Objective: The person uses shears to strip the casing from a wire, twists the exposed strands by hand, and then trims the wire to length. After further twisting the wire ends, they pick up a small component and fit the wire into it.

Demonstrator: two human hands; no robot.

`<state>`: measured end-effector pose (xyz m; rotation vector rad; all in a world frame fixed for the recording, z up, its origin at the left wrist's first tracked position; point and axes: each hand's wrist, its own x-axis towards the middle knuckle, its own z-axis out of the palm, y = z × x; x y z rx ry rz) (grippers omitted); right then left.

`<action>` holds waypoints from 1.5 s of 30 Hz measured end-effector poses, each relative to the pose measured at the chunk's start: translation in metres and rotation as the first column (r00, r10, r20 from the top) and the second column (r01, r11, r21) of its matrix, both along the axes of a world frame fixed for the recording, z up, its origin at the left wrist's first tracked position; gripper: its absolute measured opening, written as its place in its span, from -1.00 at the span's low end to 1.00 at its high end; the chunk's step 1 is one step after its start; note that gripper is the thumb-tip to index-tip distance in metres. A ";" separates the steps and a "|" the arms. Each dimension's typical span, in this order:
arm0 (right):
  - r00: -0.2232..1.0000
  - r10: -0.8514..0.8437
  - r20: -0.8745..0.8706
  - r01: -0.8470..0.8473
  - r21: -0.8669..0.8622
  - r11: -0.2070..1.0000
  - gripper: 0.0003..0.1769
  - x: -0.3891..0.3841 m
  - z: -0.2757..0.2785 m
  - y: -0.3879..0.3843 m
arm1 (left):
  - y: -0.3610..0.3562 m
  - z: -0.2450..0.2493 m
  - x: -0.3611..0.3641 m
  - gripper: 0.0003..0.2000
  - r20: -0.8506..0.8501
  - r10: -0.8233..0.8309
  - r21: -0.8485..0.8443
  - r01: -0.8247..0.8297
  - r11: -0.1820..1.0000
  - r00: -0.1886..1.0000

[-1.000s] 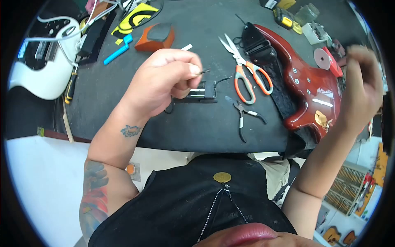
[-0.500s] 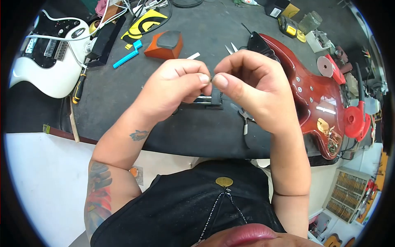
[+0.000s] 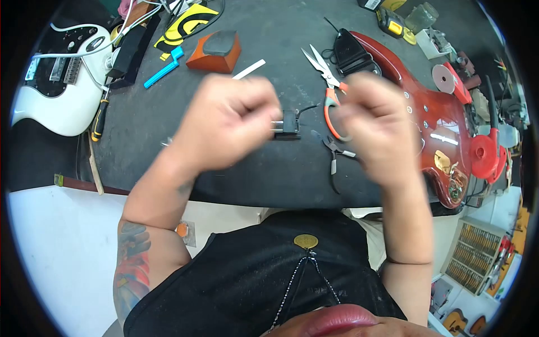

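Table (image 3: 252, 188) under left hand (image 3: 227, 123) and right hand (image 3: 379, 126), both blurred, apart, fingers curled nearly closed; cannot tell if either of 2 holds anything. Black part (image 3: 289, 122) on table, between hands, partly behind left hand. Scissors (image 3: 330, 92) open, partly behind right hand. Cutters (image 3: 333, 154) near. Red guitar body (image 3: 443, 123) partly behind right hand.

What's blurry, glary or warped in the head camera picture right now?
Head view: both the left hand and right hand are motion-blurred, so any small item in them can't be made out; a bright white glare streak crosses the glossy red guitar body; wide-angle distortion bows the front edge of the dark worktop; black vignetting fills the corners.
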<state>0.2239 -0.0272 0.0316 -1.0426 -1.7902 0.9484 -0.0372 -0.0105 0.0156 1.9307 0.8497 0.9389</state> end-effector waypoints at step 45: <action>0.955 -0.288 -0.068 0.287 -0.022 0.958 -0.96 -0.055 -0.022 -0.016 | 0.001 -0.015 0.011 -0.83 0.199 -0.087 -0.416 0.164 0.894 0.976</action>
